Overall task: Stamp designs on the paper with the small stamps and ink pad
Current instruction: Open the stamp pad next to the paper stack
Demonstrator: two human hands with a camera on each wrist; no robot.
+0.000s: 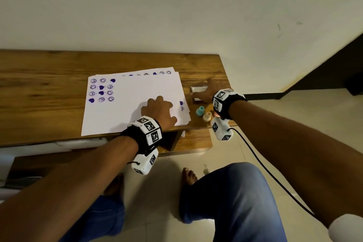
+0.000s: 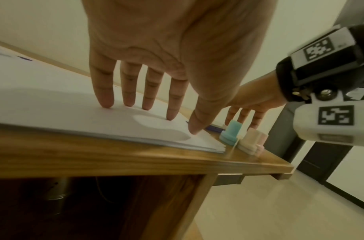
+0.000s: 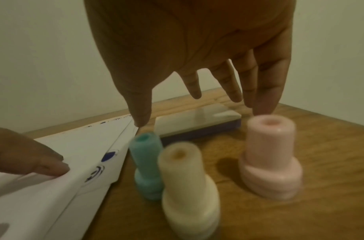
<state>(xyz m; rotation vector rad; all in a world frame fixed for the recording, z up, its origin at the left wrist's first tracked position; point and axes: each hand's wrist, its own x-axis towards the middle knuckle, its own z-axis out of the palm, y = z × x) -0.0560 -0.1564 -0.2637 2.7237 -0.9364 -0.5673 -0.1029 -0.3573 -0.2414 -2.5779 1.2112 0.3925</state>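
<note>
Meanwhile, the left hand [image 1: 159, 111] lies spread, straight fingertips pressing the top paper [image 1: 133, 104] of a stack on the wooden surface [image 1: 39, 88]. The right hand [image 1: 204, 92] reaches with loose, straight fingers over the ink pad [image 3: 197, 125], gripping nothing. Teal stamp [image 3: 147, 167], cream stamp [image 3: 187, 186] and pink stamp [image 3: 271, 155] stand upright beside the stack.
</note>
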